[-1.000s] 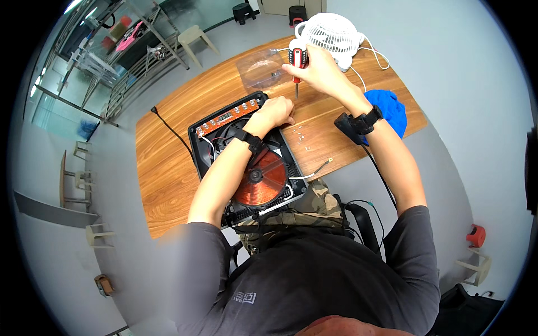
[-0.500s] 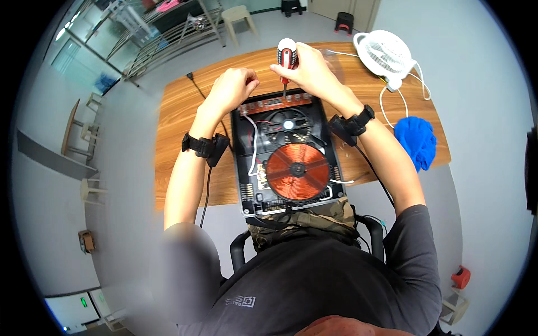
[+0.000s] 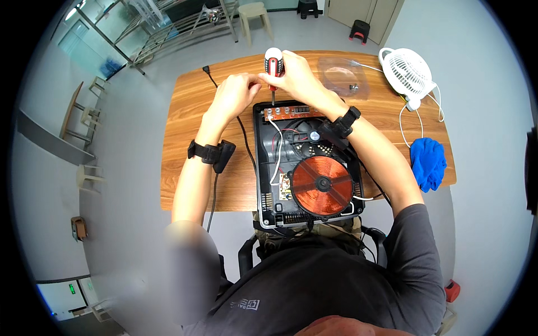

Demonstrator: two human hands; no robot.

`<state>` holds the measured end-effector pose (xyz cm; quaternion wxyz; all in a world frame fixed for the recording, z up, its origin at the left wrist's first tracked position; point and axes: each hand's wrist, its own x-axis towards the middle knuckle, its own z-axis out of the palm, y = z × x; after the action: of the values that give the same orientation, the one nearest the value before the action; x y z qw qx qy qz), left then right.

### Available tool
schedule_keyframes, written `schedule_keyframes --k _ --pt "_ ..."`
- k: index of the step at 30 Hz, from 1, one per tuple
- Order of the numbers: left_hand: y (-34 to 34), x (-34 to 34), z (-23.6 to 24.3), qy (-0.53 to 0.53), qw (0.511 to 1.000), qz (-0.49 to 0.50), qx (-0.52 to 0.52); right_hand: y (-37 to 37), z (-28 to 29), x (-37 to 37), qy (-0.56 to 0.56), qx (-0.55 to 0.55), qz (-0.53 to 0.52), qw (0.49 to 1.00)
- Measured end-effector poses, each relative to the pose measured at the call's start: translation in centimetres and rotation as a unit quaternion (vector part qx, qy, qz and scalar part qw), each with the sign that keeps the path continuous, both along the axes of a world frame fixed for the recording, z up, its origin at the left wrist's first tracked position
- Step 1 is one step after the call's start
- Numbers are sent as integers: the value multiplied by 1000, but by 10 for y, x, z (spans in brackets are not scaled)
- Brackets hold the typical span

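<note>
An opened induction cooker point(image 3: 261, 168) lies at the table's near edge, partly over my lap. Its copper coil point(image 3: 314, 175), black fan point(image 3: 305, 137) and a narrow reddish circuit board point(image 3: 287, 113) at the far end are exposed. My right hand point(image 3: 301, 78) grips a red, black and white screwdriver point(image 3: 274, 63), held upright. The shaft points down at the cooker's far edge, near the board's left part; whether the tip touches is unclear. Just left of it, my left hand point(image 3: 235, 94) has curled fingers, their tips close to my right thumb. What they pinch, if anything, is hidden.
A clear plastic tray point(image 3: 358, 85) with small metal bits stands at the back right. Beyond it are a white fan point(image 3: 407, 73) with a cord and a blue cloth point(image 3: 428, 163). A black plug cable point(image 3: 240, 120) runs left of the cooker.
The screwdriver has moved left along the circuit board, from its middle toward its left end. My hands have come closer together. The whole view has shifted, and the clear tray shows more fully.
</note>
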<state>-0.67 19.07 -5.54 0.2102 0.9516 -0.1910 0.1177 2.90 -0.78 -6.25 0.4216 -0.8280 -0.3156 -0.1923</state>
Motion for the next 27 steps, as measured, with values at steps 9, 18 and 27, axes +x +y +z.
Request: schedule_keyframes --k 9,18,27 --pt "15 11 -8 -7 1000 -3 -7 27 -10 4 37 6 33 999" --pt "6 8 -20 48 996 -55 -51 12 -7 3 31 -9 11 999" --pt "-12 8 -56 161 979 -84 93 -41 16 -4 40 -4 -68 997"
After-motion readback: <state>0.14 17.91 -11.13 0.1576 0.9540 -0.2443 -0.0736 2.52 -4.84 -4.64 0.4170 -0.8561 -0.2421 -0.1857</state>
